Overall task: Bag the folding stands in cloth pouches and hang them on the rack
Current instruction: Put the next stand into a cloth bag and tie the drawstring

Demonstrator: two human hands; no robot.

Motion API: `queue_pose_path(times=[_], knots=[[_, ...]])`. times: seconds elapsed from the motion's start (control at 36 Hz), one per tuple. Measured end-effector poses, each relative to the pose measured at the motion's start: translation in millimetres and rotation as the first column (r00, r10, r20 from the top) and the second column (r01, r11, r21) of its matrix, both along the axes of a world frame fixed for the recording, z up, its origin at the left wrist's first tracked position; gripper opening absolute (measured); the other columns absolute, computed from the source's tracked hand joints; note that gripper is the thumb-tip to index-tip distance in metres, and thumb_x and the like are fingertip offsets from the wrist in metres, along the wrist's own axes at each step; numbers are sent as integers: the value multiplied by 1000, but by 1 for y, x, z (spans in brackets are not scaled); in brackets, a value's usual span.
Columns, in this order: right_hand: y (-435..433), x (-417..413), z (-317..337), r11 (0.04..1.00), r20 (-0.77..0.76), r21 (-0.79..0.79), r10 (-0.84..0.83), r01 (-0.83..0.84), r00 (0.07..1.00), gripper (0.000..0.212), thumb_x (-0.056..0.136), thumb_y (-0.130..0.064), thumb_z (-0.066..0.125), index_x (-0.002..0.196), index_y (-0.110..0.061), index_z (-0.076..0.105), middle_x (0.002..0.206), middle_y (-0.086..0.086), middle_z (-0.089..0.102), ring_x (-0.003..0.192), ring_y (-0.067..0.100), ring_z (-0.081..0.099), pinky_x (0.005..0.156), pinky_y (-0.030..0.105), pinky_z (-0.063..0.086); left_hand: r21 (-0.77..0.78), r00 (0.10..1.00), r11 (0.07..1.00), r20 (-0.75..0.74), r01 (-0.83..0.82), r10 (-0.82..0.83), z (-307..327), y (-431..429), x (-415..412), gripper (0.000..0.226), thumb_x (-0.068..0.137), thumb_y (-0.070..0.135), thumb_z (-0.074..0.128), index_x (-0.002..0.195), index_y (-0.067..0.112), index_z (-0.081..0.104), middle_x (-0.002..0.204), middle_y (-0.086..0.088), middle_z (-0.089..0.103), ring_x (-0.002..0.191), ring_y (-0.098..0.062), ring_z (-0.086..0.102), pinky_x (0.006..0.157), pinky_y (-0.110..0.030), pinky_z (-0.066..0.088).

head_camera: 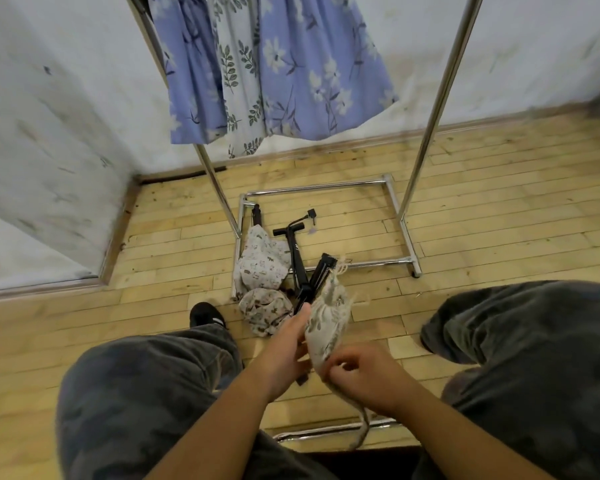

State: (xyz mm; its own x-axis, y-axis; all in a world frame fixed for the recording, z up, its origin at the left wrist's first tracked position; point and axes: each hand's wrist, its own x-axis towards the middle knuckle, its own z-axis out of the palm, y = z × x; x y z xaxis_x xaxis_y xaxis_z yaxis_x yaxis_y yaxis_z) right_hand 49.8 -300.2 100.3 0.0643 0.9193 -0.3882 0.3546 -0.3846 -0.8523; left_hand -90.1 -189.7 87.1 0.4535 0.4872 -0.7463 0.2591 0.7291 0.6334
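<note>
Now left hand (284,353) round stand (320,270), right hand (366,377) tight on pouch (327,323)

Rack (430,109): chromed metal tube, glossy, mirror-like. Floor (465,188): narrow wood strips, pale, dull finish, dark scuffs in places. Wall (49,116): white paint, matt, streaked with grey marks. Dresses (309,64): thin printed cloth, blue and pale, soft drape, no sheen. Front pouch (326,327): coarse beige weave, leaf print, frayed threads at the mouth; its cord (363,424) looks like twisted fibre. Two floor pouches (262,261): smoother pale cloth, small print, matt. Front stand (317,275) and floor stand (296,251): black, matt to satin; metal or plastic, cannot tell. Trousers (136,393): grey mottled cloth, matt.
</note>
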Motion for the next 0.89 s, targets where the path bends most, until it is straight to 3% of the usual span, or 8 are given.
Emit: queue_pose_path(times=[0.14, 0.25, 0.36, 0.47, 0.58, 0.69, 0.81, 0.89], knots=[[-7, -7, -13, 994, 123, -28, 110, -107, 986, 19, 87, -31, 64, 81, -21, 80, 79, -12, 74, 78, 5, 66, 82, 32, 56, 138, 998, 990, -55, 1, 7, -2, 1, 1, 28, 100, 30, 66, 127, 25, 67, 111, 0, 79, 100, -20, 76, 85, -40, 60], [-9, 9, -25, 967, 1, -158, -203, 200, 979, 20, 95, -21, 63, 83, -24, 79, 86, -5, 78, 83, 18, 72, 80, 35, 60, 92, 996, 992, -2, -85, 85, 0, 4, 0, 22, 104, 19, 58, 122, 18, 71, 112, -9, 78, 105, -30, 74, 98, -51, 56], [-2, 27, -20, 807, -290, -285, -586, 517, 756, 26, 105, -11, 46, 99, -3, 70, 81, 13, 74, 76, 29, 70, 81, 47, 60, 70, 995, 992, -12, -103, 104, -1, 4, 1, 16, 104, 17, 58, 107, 24, 72, 106, -7, 80, 104, -29, 74, 105, -51, 53], [2, 25, -13, 772, -460, -337, -635, 539, 621, 34, 105, -3, 35, 110, -5, 69, 63, 3, 42, 56, 16, 40, 62, 39, 49, 107, 999, 994, -37, -14, 18, -3, 1, 3, 20, 103, 21, 59, 117, 28, 71, 107, -1, 80, 105, -25, 75, 107, -52, 51], [2, 16, -10, 813, -521, -328, -581, 482, 626, 29, 104, -16, 50, 84, -10, 71, 65, 4, 50, 54, 14, 42, 59, 35, 42, 151, 983, 973, -81, 177, -166, -2, -7, 6, 28, 104, 30, 50, 117, 33, 74, 115, -1, 78, 114, -28, 71, 114, -56, 42], [-2, 18, -24, 834, -381, -289, -551, 470, 742, 28, 99, -38, 65, 109, -13, 73, 90, 8, 71, 75, 22, 57, 59, 34, 48, 195, 939, 922, -150, 335, -310, 2, -12, 11, 32, 100, 43, 45, 111, 49, 74, 111, 4, 78, 122, -36, 64, 95, -47, 44], [-4, 23, -28, 839, -385, -240, -544, 488, 745, 17, 99, -26, 66, 107, -12, 74, 89, 9, 75, 76, 23, 65, 65, 38, 50, 242, 924, 894, -163, 377, -346, 7, -15, 11, 29, 101, 56, 48, 109, 46, 74, 111, 13, 76, 113, -13, 67, 109, -45, 47], [-3, 20, -25, 840, -442, -214, -539, 499, 717, 17, 99, -25, 67, 108, -14, 76, 94, 8, 78, 79, 22, 70, 67, 35, 54, 334, 891, 828, -216, 451, -399, 1, -17, 9, 34, 91, 65, 61, 121, 49, 65, 118, 17, 71, 110, -4, 66, 102, -35, 53]])
